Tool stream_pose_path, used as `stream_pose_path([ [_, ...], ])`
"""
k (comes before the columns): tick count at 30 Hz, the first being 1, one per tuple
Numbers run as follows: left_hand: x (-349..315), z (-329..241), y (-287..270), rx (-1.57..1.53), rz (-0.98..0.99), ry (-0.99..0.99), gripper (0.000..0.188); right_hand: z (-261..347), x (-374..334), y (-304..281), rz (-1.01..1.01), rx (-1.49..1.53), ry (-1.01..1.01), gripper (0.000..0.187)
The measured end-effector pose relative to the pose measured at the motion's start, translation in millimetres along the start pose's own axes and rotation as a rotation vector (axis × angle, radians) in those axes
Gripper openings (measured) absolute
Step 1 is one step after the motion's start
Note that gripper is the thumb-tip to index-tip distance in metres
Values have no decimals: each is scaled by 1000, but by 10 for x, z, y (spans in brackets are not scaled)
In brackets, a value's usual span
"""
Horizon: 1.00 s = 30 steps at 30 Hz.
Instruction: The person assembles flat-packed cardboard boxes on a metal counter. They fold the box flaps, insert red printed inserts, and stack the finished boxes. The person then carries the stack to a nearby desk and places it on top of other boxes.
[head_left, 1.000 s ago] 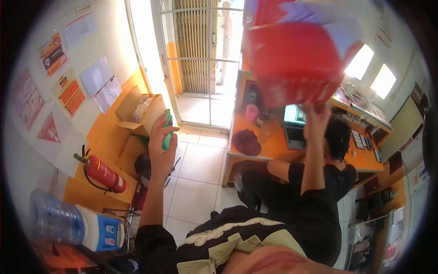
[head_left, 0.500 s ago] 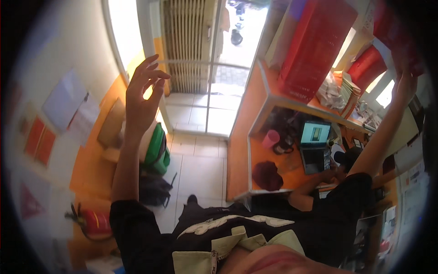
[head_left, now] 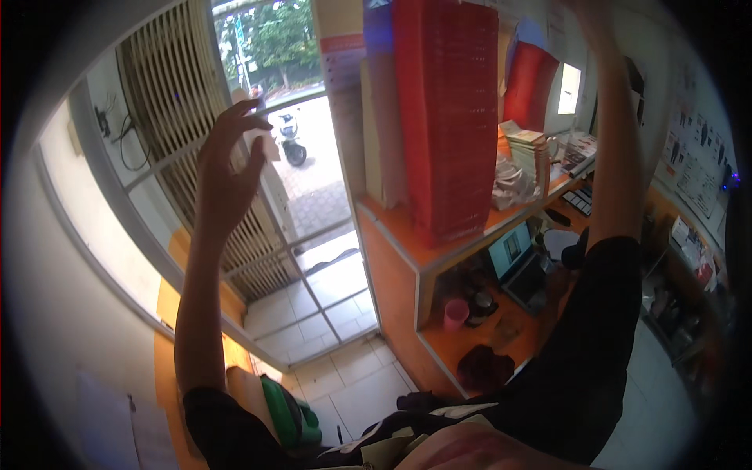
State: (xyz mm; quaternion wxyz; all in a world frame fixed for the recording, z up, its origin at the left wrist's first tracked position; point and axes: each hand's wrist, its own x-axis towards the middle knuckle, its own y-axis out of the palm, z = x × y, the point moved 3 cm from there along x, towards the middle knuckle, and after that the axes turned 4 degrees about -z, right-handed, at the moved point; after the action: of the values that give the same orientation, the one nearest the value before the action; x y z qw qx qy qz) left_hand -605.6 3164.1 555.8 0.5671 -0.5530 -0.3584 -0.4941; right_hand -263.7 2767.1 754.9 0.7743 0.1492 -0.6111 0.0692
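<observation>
My left hand [head_left: 231, 168] is raised in front of the glass door and the folding slatted gate [head_left: 184, 117]. Its fingers curve with the thumb held apart, and nothing shows between them. My right arm stretches up past the shelf, and the right hand [head_left: 587, 16] is cut off by the upper edge, its fingers out of sight. A tall red box [head_left: 446, 125] stands upright on the orange counter top between my arms. Closer to my right forearm are another red box [head_left: 529, 86] and a stack of papers [head_left: 531, 157], both apart from it.
Below the counter top, an open laptop [head_left: 517, 262], a pink cup [head_left: 456, 313] and a dark red cloth-like item [head_left: 484, 368] lie on an orange desk. Someone in a dark cap [head_left: 576, 254] sits there, partly hidden. A green bag [head_left: 286, 415] stands lower left; a motorbike [head_left: 292, 141] is outside.
The view has swung up and to the right, showing more of the doorway and outside. My right hand has gone from the upper right to beyond the top edge; my left stays raised, similarly curved.
</observation>
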Motion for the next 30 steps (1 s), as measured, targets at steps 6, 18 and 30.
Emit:
stream_pose_path([
  [6,1337,-166,1122,-44,-127,304,29,-847,516,189,64,29,131,46],
  [18,2698,431,2454,-458,-200,45,36,-1227,452,224,248,-161,238,39],
  [30,2557,168,2608,-770,-291,-5,43,-1321,518,614,85,5,39,37],
])
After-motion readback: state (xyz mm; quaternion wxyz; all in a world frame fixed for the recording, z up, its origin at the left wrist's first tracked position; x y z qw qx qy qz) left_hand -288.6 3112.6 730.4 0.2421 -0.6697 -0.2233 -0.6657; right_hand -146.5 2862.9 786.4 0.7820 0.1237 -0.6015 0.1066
